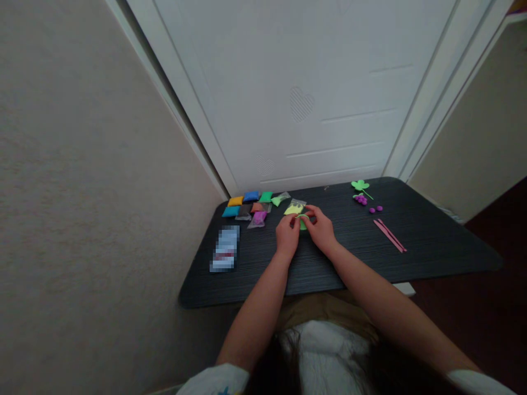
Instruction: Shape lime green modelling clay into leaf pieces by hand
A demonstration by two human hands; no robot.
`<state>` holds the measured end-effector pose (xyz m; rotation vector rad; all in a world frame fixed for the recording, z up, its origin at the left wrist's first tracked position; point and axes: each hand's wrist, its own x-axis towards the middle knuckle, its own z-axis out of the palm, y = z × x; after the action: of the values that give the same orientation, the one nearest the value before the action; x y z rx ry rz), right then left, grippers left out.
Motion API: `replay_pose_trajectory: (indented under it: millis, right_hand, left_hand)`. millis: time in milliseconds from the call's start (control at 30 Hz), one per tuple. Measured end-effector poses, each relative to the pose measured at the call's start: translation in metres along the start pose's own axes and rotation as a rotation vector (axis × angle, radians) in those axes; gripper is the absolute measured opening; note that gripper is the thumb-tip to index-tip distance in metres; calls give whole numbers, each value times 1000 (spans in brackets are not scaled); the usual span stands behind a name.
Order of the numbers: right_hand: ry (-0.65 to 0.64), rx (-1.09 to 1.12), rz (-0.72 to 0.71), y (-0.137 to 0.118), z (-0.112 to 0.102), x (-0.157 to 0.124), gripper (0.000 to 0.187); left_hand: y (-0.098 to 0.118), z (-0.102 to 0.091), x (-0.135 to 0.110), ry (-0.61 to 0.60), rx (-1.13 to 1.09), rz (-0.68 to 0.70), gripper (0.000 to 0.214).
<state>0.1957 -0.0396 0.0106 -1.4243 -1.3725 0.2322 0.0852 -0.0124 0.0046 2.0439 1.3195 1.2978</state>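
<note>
Over the middle of the table, my left hand and my right hand meet around a small light green piece of modelling clay. Fingers of both hands pinch it from either side, and they hide part of it. Just beyond my fingertips lies a clear packet of pale yellow clay. At the right rear are a green clay leaf shape with a thin stem, a cluster of purple clay balls and two loose purple balls.
Several clay packets, among them a blue packet and a magenta packet, lie at the back left of the dark table. A blurred-out rectangle sits nearer. Pink modelling tools lie right. A white door stands behind.
</note>
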Motion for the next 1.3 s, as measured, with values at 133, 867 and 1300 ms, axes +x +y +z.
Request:
replay_pose_trajectory:
  millis: [133, 867, 1300]
  right_hand:
    - [-11, -43, -35, 4, 1, 2, 21]
    - [-64, -63, -38, 7, -2, 3, 22]
    - [-110, -105, 38, 5, -1, 2, 23]
  left_hand:
    - [1, -1, -1, 9, 21, -23, 22]
    - [2, -2, -1, 21, -20, 24, 22]
    - [2, -2, -2, 52, -12, 16, 22]
